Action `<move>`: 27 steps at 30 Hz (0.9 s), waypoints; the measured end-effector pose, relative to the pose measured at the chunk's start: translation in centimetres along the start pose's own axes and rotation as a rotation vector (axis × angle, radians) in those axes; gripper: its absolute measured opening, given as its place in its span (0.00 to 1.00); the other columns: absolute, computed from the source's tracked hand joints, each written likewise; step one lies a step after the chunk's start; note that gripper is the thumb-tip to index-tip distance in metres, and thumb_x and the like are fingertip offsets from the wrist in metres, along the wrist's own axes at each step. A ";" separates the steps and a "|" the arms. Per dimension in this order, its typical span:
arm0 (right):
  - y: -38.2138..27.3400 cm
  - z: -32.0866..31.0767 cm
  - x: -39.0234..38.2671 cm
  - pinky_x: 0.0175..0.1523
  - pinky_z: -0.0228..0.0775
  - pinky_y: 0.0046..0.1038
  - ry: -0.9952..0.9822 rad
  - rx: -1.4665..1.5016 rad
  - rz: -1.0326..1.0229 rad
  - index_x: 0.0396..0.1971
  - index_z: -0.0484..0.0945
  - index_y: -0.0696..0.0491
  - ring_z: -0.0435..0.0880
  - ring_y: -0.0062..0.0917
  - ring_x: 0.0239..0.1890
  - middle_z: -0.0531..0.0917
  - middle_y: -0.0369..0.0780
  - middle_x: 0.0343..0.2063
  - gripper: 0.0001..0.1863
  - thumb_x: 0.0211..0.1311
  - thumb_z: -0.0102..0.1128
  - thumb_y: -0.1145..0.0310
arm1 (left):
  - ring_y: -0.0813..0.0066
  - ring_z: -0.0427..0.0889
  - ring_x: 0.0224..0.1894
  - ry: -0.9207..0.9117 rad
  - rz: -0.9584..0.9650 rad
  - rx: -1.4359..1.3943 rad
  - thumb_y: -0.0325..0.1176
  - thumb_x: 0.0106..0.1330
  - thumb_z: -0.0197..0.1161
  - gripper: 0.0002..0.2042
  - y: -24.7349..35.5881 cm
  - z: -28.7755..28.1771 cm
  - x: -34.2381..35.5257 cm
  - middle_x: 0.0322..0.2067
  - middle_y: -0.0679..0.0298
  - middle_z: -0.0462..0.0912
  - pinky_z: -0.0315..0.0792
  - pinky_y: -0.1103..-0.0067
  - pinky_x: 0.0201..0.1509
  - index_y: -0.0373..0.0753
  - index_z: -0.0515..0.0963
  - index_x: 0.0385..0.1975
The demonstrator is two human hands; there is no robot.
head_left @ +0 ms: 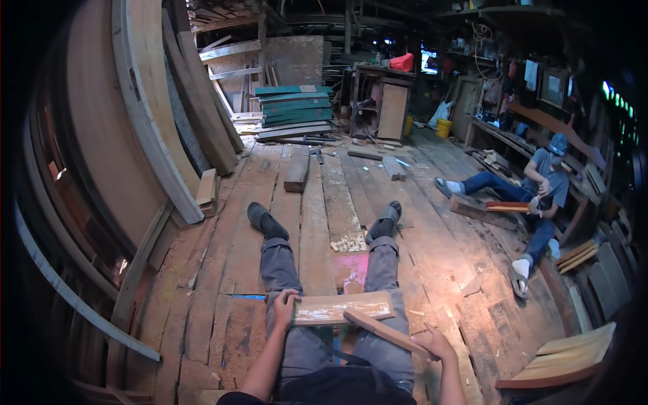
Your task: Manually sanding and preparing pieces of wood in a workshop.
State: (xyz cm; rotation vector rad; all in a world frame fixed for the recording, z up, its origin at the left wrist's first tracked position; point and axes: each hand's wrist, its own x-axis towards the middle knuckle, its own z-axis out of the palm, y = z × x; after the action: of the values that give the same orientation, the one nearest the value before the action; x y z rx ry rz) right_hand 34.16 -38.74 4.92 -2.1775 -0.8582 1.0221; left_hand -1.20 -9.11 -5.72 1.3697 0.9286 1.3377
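A short wooden board [317,308] with whitish patches on its upper face lies crosswise over my thighs. My left hand [285,308] is closed around the board's left end. In my right hand [436,342] is the near end of a narrow wooden stick [385,331], slanting up and to the left. The stick's far end overlaps the board right of its middle; whether it presses on the surface cannot be told. Part of the right hand's grip is hidden from view.
Planks [145,101] lean at the left. Ahead on the plank floor [310,236] lie a wooden block [297,170] and a hammer [316,155]. Green-painted boards [295,104] are stacked beyond. At right, a seated person [548,175] handles a reddish piece of wood [507,206]. Pale boards [560,358] lie nearer.
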 end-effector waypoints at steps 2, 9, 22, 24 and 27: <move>0.6 0.3 1.2 0.16 0.69 0.26 0.023 -0.017 -0.054 0.69 0.62 0.51 0.78 0.22 0.14 0.83 0.51 0.36 0.51 0.48 0.75 0.46 | 0.77 0.80 0.35 -0.003 -0.018 -0.011 0.21 0.65 0.52 0.06 0.0 -0.1 0.1 0.28 0.65 0.80 0.72 0.82 0.45 0.33 0.77 0.35; -6.6 5.6 3.3 0.36 0.77 0.33 -0.061 -0.210 -0.212 0.67 0.65 0.50 0.84 0.32 0.18 0.85 0.51 0.37 0.52 0.46 0.69 0.34 | 0.78 0.79 0.35 0.003 -0.050 -0.029 0.22 0.65 0.52 0.06 0.1 0.3 -0.4 0.28 0.65 0.80 0.71 0.83 0.45 0.33 0.78 0.36; -1.6 0.3 -0.3 0.19 0.71 0.28 0.001 -0.009 -0.024 0.61 0.72 0.55 0.79 0.24 0.14 0.80 0.43 0.15 0.45 0.43 0.79 0.49 | 0.78 0.78 0.35 -0.009 -0.030 0.039 0.24 0.68 0.51 0.07 0.2 -0.1 0.0 0.28 0.65 0.81 0.70 0.82 0.46 0.32 0.78 0.36; -1.7 0.3 0.2 0.20 0.72 0.29 0.027 -0.054 -0.038 0.61 0.72 0.55 0.79 0.25 0.14 0.81 0.43 0.16 0.46 0.43 0.79 0.47 | 0.79 0.78 0.35 -0.011 -0.040 0.035 0.24 0.68 0.51 0.07 0.3 -0.3 -0.1 0.29 0.65 0.81 0.70 0.82 0.46 0.33 0.77 0.36; -2.0 1.2 2.6 0.23 0.74 0.29 0.110 -0.161 -0.198 0.61 0.72 0.54 0.79 0.26 0.13 0.83 0.44 0.20 0.46 0.43 0.77 0.44 | 0.79 0.78 0.35 -0.027 -0.055 -0.005 0.25 0.69 0.50 0.07 0.8 0.1 0.0 0.29 0.65 0.81 0.70 0.82 0.46 0.33 0.77 0.37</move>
State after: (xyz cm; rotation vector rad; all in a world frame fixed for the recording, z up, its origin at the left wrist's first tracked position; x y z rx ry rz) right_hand 33.88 -35.28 4.51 -2.2041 -1.1123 0.7526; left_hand -1.22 -9.33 -4.96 1.3455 0.9375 1.2761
